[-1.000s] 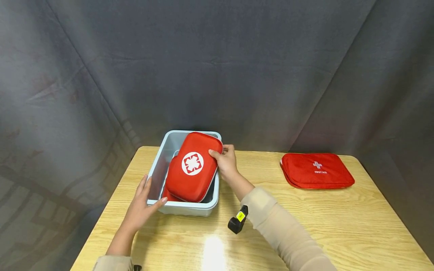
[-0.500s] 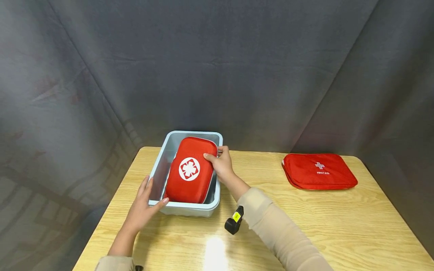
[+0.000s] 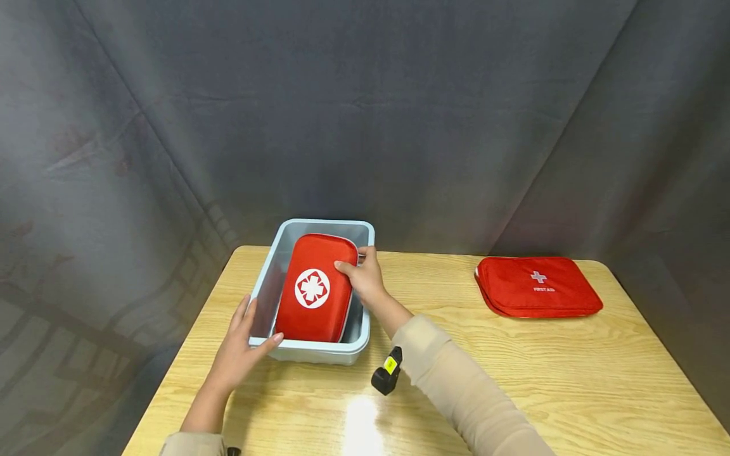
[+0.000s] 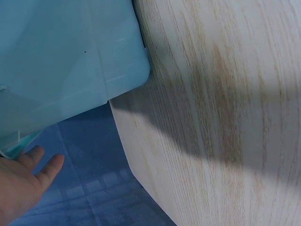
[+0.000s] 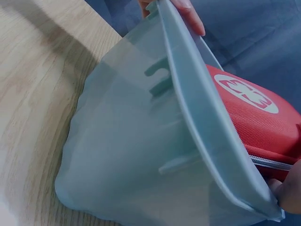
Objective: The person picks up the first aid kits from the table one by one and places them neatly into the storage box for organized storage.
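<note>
A hard red first-aid case (image 3: pixel 319 297) with a white round emblem lies tilted inside a pale blue-grey plastic bin (image 3: pixel 313 347). My right hand (image 3: pixel 365 275) grips the case by its upper right side, thumb on top and fingers at the edge. Its zip shows in the right wrist view, where the case (image 5: pixel 254 110) sits behind the bin's rim (image 5: pixel 197 103). At the bin's near left corner my left hand (image 3: pixel 236 348) rests with fingers spread and fairly straight, thumb at the front rim. Those fingers extend past the bin (image 4: pixel 70 61) in the left wrist view.
A flat red pouch (image 3: pixel 538 287) marked FIRST AID lies at the right rear of the wooden table (image 3: pixel 485 354). A dark grey curtain (image 3: pixel 365 114) hangs behind the table. The bin stands near the table's back left corner.
My right hand has moved the case left and lower into the bin, turning it slightly. Red material visible under the case earlier is now hidden. My left hand has stayed at the corner.
</note>
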Tool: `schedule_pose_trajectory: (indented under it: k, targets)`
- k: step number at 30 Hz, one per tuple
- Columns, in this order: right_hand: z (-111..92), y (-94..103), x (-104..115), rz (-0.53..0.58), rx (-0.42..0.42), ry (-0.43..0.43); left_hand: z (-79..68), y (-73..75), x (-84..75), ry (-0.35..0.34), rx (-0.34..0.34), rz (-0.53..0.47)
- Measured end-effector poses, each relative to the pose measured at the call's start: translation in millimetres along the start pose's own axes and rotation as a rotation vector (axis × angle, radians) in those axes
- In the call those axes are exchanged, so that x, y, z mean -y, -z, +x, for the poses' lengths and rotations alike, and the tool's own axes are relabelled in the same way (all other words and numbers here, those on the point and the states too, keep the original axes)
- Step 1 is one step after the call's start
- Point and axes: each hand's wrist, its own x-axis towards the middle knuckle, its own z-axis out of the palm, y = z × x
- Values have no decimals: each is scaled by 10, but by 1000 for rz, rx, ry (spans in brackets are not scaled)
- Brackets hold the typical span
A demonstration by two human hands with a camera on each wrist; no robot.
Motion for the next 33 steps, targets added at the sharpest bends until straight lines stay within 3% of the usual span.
schedule_pose_trajectory:
  k: [21,28,33]
  targets:
    - [95,-91,-51,-2,58,-142,0,-5,-13,8,1,-4]
    - [133,-108,-94,29,75,-136,-1,3,-16,12,5,7]
    - [163,-130,-96,-21,89,-157,4,22,-18,9,8,12]
